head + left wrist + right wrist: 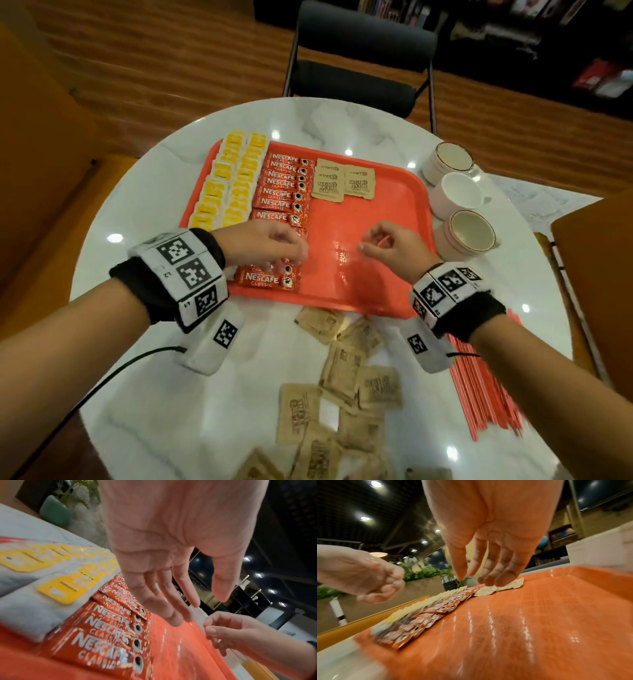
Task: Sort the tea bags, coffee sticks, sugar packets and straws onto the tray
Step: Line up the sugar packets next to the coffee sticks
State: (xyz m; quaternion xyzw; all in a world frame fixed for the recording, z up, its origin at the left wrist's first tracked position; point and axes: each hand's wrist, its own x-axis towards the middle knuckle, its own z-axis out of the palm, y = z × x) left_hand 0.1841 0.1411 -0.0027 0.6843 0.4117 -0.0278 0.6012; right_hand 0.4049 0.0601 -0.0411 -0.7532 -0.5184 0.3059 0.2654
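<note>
our left hand [263, 245] hovers loose and empty over the coffee sticks [281, 186]; our right hand [394, 245], fingers relaxed, holds nothing above the red tray [394, 212]. tea bags [229, 181] and four sugar packets [342, 181] sit there. more packets [346, 380] and straws [486, 394] lie on the marble worktop [137, 212], near three cups [459, 195], a black chair [359, 68] and wood floor beyond.

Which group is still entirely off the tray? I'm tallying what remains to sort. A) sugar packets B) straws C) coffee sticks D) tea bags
B: the straws all lie on the table near the right forearm, none on the tray, while some sugar packets already sit on it beside the coffee sticks and tea bags.
</note>
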